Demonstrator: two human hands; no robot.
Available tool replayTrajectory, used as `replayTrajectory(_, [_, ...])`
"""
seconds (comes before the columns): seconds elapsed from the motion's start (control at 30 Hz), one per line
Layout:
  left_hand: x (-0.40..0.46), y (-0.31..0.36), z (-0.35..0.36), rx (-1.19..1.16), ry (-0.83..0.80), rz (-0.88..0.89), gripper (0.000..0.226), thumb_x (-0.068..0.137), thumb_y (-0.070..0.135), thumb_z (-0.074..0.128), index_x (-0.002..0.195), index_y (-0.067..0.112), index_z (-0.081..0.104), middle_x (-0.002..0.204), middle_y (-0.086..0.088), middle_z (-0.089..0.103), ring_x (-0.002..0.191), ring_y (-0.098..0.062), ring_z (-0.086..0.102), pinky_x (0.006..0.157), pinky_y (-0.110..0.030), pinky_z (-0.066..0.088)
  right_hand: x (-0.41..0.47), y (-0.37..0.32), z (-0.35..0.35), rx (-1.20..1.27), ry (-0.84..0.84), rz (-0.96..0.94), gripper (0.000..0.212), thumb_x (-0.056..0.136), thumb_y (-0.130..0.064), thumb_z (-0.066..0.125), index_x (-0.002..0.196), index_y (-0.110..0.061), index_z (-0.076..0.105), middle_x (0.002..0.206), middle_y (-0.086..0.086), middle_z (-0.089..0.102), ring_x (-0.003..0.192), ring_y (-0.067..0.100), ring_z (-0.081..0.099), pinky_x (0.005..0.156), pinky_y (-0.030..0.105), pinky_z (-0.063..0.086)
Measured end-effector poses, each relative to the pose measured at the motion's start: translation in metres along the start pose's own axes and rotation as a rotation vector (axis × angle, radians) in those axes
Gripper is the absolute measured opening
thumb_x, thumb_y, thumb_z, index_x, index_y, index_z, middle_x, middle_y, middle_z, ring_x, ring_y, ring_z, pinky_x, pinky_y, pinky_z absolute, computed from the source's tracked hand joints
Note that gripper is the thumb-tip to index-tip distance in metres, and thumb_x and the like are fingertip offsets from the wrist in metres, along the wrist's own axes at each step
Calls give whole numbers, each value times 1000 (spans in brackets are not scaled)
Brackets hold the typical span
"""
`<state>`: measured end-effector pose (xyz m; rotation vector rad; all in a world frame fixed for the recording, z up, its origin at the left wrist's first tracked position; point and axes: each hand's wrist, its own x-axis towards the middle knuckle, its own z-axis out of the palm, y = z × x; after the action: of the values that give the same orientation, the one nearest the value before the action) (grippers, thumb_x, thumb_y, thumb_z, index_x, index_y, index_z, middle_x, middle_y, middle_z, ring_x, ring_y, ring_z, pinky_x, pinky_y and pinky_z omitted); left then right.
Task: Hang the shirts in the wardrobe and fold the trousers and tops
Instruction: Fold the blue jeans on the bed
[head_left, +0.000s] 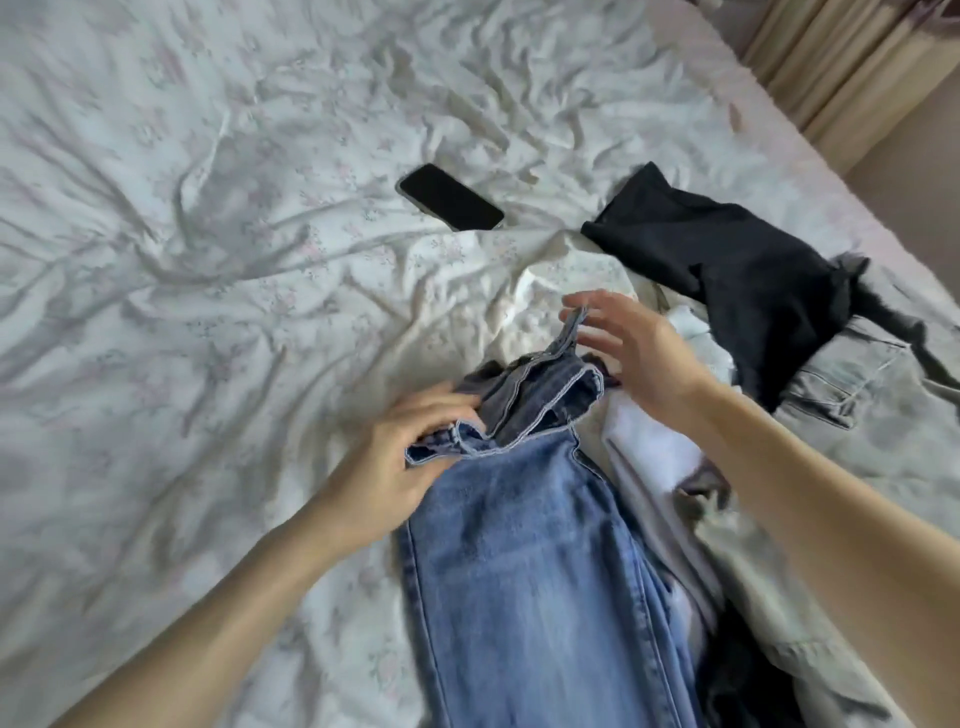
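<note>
Both hands grip faded blue jeans' bunched waistband.

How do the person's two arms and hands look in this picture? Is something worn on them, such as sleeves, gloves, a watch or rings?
Both forearms are bare right up to the frame edge: no sleeves show. The left hand and the right hand wear no gloves. No watch or bracelet shows on either wrist, and no ring is visible, though the picture is slightly blurred.

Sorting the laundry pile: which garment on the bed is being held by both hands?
The blue jeans: left hand grips the waistband, right hand pinches a strip; the black top lies untouched.
</note>
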<state>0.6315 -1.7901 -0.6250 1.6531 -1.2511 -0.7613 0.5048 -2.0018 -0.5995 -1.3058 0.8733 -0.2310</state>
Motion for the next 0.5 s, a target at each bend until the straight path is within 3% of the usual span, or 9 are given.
replayTrajectory(0.1, [-48, 14, 16, 119, -106, 155, 53, 70, -15, 55, 101, 28, 56, 126, 6, 55, 132, -13, 37, 111, -42, 28, -51, 3, -9, -389, -13, -141, 17, 91, -25, 55, 82, -25, 69, 81, -11, 67, 84, 5, 60, 76, 20, 44])
replayTrajectory(0.2, [-98, 23, 41, 273, -227, 297, 51, 64, -2, 42, 104, 28, 53, 127, 8, 58, 131, -16, 42, 108, -50, 32, -114, 35, -14, -692, -72, -247, 12, 87, -21, 61, 85, -17, 72, 75, -8, 63, 73, -2, 56, 68, 7, 39])
replayTrajectory(0.27, [-125, 24, 61, 343, -331, 302, 45, 69, 2, 44, 104, 25, 58, 129, 8, 57, 130, -18, 44, 103, -58, 33, -147, 66, -16, -914, -34, -355, 19, 82, -21, 60, 92, -13, 73, 81, -8, 62, 78, -2, 56, 73, 6, 38])
replayTrajectory(0.33, [-139, 23, 83, 507, -546, 186, 41, 79, 5, 55, 115, 26, 58, 146, 12, 34, 141, -18, 20, 111, -58, 18, -170, 99, -16, -1156, -51, -434, 27, 79, -19, 64, 104, -10, 71, 95, 4, 65, 88, 13, 60, 81, 22, 47])
replayTrajectory(0.4, [-144, 19, 99, 571, -833, -73, 48, 90, 28, 54, 135, 36, 39, 150, 18, -10, 140, -13, -22, 114, -47, -15, -187, 128, -12, -1516, -115, -444, 38, 83, -26, 61, 119, -15, 65, 115, 9, 64, 102, 27, 62, 84, 40, 51])
replayTrajectory(0.43, [-144, 20, 104, 582, -929, -143, 50, 90, 36, 51, 137, 39, 36, 149, 18, -14, 139, -11, -25, 113, -45, -20, -195, 139, -11, -1675, -135, -434, 43, 84, -31, 56, 124, -17, 60, 123, 9, 61, 109, 27, 61, 86, 47, 50])
replayTrajectory(0.47, [-140, 22, 106, 543, -902, -159, 45, 89, 42, 50, 133, 40, 43, 153, 14, 0, 143, -12, -9, 116, -45, -10, -197, 147, -11, -1759, -152, -431, 46, 84, -33, 53, 127, -17, 58, 126, 8, 59, 113, 26, 59, 88, 52, 48])
replayTrajectory(0.5, [-135, 27, 105, 465, -784, -157, 36, 88, 45, 47, 121, 37, 57, 149, 8, 32, 140, -12, 25, 117, -44, 14, -199, 149, -10, -1762, -156, -447, 44, 83, -32, 55, 124, -18, 60, 125, 8, 60, 112, 25, 59, 91, 57, 45])
